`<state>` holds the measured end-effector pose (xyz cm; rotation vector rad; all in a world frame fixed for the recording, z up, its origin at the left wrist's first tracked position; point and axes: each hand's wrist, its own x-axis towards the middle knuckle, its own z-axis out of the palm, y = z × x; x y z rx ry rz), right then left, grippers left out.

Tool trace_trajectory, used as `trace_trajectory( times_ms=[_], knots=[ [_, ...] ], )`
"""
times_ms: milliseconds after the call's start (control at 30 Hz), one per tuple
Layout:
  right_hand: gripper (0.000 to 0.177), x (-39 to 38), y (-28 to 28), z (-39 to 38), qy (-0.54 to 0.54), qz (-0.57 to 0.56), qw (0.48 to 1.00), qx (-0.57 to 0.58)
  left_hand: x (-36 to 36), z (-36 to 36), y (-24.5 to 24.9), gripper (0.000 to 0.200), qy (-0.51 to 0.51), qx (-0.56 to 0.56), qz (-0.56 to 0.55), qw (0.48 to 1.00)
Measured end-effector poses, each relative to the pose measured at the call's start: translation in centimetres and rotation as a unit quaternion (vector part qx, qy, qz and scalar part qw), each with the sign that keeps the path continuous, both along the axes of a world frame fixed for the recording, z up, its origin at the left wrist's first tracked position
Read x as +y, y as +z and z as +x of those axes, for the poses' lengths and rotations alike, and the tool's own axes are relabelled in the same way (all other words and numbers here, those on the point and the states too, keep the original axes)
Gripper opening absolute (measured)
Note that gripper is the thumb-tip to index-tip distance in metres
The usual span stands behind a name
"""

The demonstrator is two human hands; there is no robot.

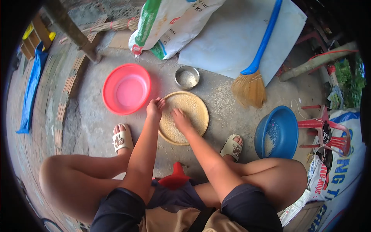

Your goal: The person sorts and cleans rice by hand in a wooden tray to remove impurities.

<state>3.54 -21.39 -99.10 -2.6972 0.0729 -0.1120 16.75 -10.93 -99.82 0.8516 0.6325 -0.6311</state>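
Likely sorting grain (pixel 187 102) on tray (pixel 205 116). Left hand (pixel 155 108) at its 10 o'clock rim, fingers curled, grip unclear; right hand (pixel 181 118) mid-tray, open. Next calls for light fingertip sweeps.

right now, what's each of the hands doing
Left hand: fingers curled at the tray rim, grip cannot be told.
Right hand: open, flat on the grain.

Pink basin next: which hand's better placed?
Probably left. The left hand sits at the tray rim nearest the pink basin; the right hand rests on the grain mid-tray and would have to reach across.
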Motion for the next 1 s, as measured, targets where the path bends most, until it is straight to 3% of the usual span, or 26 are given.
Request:
trace_trajectory(
  times_ms=[100,167,300,367,467,500,533,600,667,733,767,800,867,900,1000],
  knots=[
    [0.011,0.5,-0.7,0.0,-0.062,0.027,0.997,-0.046,-0.2,-0.1,-0.3,0.026,-0.009,-0.003,0.025,1.000],
    [0.009,1.3,-0.8,1.4,-0.256,0.156,0.951,-0.074,-0.4,-0.8,-0.4,0.025,-0.018,-0.007,0.053,0.998],
    [0.011,2.1,3.2,3.5,-0.224,0.256,0.927,-0.158,-0.8,-1.8,-1.1,0.025,-0.053,-0.002,0.008,0.999],
    [0.015,1.8,3.9,4.0,-0.047,0.180,0.964,-0.192,-0.8,-1.6,-1.3,0.026,-0.114,-0.013,-0.199,0.973],
    [0.018,0.4,4.7,2.6,-0.075,0.142,0.965,-0.210,-1.1,-2.0,-1.7,0.028,-0.055,0.042,-0.190,0.979],
    [0.020,-0.5,3.9,1.7,-0.111,0.132,0.968,-0.180,-1.1,-1.4,-2.9,0.028,-0.018,0.111,-0.206,0.972],
    [0.022,-1.3,3.1,0.5,-0.163,0.107,0.969,-0.154,-1.2,-1.1,-4.2,0.028,-0.020,0.110,-0.204,0.972],
    [0.023,-3.0,1.5,-2.1,-0.226,0.035,0.966,-0.117,-2.4,-0.8,-2.0,0.029,0.038,0.194,-0.073,0.978],
    [0.025,-4.4,1.5,-4.2,-0.246,-0.020,0.969,-0.031,-4.5,0.6,0.1,0.030,0.052,0.179,-0.092,0.978],
    [0.026,-5.3,-0.1,-5.0,-0.230,-0.014,0.972,-0.043,-7.0,1.0,6.9,0.034,0.045,0.055,-0.202,0.977],
    [0.026,-5.0,0.0,-5.0,-0.230,-0.011,0.972,-0.041,-7.5,1.9,7.8,0.051,-0.010,-0.018,-0.284,0.959],
    [0.027,-4.9,0.4,-5.0,-0.230,-0.007,0.973,-0.029,-7.9,1.6,9.5,0.051,-0.008,-0.016,-0.282,0.959],
    [0.029,-4.8,0.9,-4.9,-0.225,-0.006,0.974,-0.020,-8.8,0.9,13.0,0.062,-0.066,-0.062,0.041,0.995],
    [0.031,-4.3,1.0,-4.9,-0.227,-0.006,0.974,-0.019,-8.0,0.7,10.6,0.068,-0.106,-0.109,0.098,0.983],
    [0.035,-3.2,1.6,-4.4,-0.186,-0.005,0.982,-0.015,-5.5,-0.9,4.7,0.052,-0.083,-0.109,0.183,0.974]
  ],
)
